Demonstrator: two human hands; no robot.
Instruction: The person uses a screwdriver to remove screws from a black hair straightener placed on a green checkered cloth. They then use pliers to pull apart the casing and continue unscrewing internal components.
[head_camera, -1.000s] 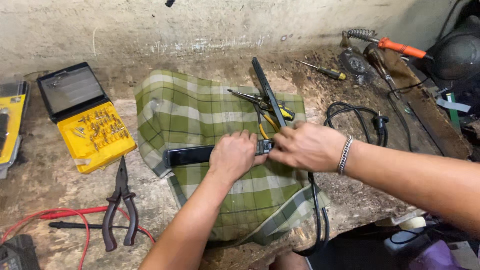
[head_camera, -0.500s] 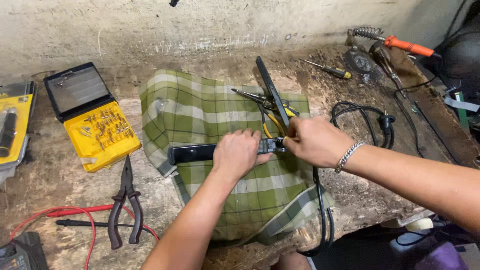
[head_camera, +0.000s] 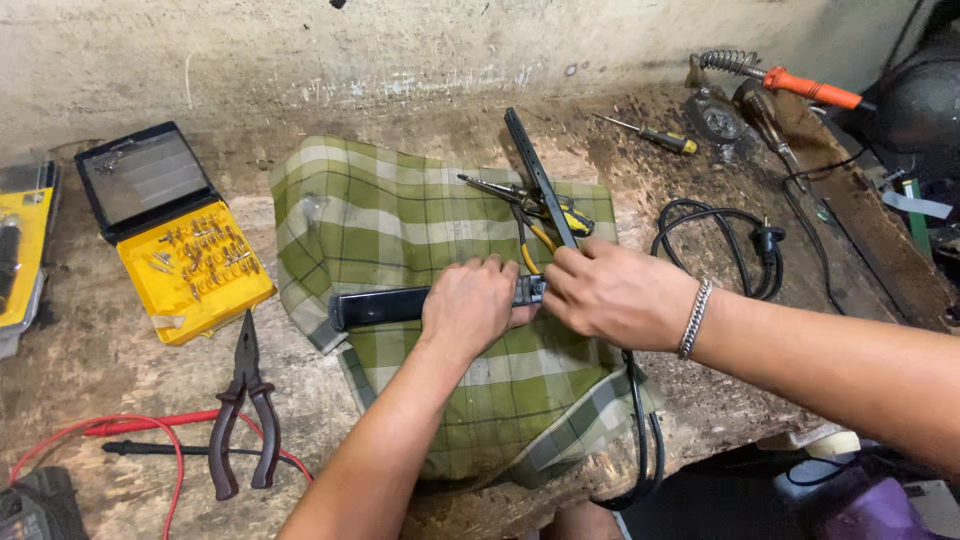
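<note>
In the head view, your left hand (head_camera: 470, 308) presses down on the long black flat bar-shaped device (head_camera: 385, 305), its fingers curled over the top and grasping the body near the hinge end. Your right hand (head_camera: 615, 295) is clenched around the same hinge, where a small metal joint (head_camera: 533, 290) shows between both hands. The device lies on the green and white checked cloth (head_camera: 400, 230), near the middle of the rough wooden workbench (head_camera: 90, 360).

The lower arm of the device has its long axis almost horizontal, with the free end pointing to your left. The second black arm (head_camera: 535, 175) rises from the hinge and points away from you, toward the wall, slightly to the left.

I judge that the hinge is the weak point. If you twist too hard with the right hand, the raised arm can bend sideways or the joint can snap. The black power cable (head_camera: 640, 440) hangs over the bench edge under your right wrist; its weight can pull the device, or your forearm can catch it. The yellow-handled pliers (head_camera: 545, 225) lie just behind the hinge on the cloth, so a slipping hand can hit their tips. The cloth can also slide under pressure.
</note>
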